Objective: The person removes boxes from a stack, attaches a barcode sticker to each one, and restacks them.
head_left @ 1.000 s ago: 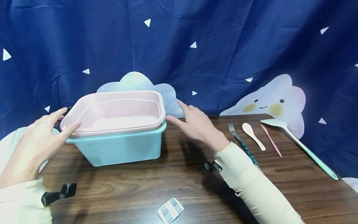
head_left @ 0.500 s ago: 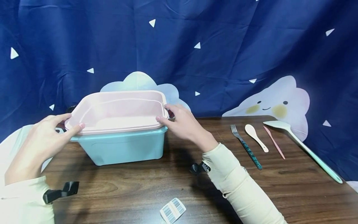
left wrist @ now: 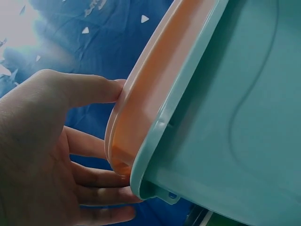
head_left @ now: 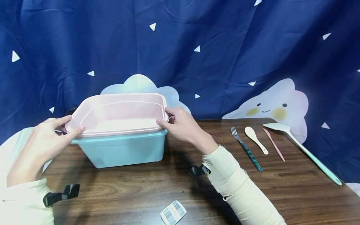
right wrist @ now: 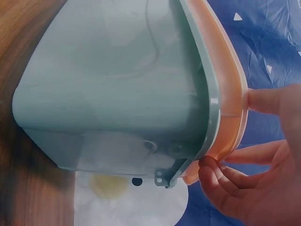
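So, one pink tub sits nested in the mouth of one blue tub on the table, its rim standing proud, which leaves an edge to grip. The left hand pinches that rim at one end, the right hand at the other, a pairing that should keep it level. Nearer the viewer, one barcode label; off right, one fork, one white spoon, one pink knife, one long turner, four in all, apparently spaced so none overlaps.

A pale-cream L slv & matching, wrinkled R slv are worn, w/ a small blk bracket fitted nr each.
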The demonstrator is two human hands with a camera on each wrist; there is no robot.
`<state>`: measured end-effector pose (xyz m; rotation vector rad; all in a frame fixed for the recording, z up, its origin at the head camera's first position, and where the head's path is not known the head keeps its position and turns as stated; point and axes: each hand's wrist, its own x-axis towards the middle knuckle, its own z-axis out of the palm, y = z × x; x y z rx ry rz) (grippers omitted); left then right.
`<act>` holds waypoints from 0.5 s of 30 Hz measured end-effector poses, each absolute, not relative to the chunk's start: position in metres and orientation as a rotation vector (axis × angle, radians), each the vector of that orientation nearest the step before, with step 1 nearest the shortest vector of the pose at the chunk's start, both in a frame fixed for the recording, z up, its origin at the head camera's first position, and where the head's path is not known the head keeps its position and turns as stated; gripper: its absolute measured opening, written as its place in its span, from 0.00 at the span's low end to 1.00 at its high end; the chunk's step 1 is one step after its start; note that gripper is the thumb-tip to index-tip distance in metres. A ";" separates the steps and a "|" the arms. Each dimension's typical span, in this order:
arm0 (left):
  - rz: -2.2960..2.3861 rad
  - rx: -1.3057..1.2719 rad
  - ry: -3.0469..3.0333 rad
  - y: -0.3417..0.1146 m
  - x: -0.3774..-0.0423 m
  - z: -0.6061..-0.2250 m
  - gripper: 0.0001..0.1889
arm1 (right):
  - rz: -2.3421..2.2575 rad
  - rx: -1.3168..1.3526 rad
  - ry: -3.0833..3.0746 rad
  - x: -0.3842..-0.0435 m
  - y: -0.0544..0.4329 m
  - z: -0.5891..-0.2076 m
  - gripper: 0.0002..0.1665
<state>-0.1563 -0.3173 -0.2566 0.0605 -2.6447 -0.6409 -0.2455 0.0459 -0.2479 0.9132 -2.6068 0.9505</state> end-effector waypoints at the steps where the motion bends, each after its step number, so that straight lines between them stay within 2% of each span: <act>1: -0.629 0.056 -2.645 -0.317 -0.156 -0.256 0.37 | 0.944 0.908 -2.610 -0.245 0.046 -0.248 0.15; 9: -0.596 0.062 -2.673 -0.314 -0.156 -0.255 0.38 | 0.874 0.836 -2.630 -0.242 0.046 -0.245 0.20; 15: -0.636 0.084 -2.619 -0.314 -0.155 -0.256 0.37 | 0.899 0.810 -2.641 -0.241 0.048 -0.243 0.33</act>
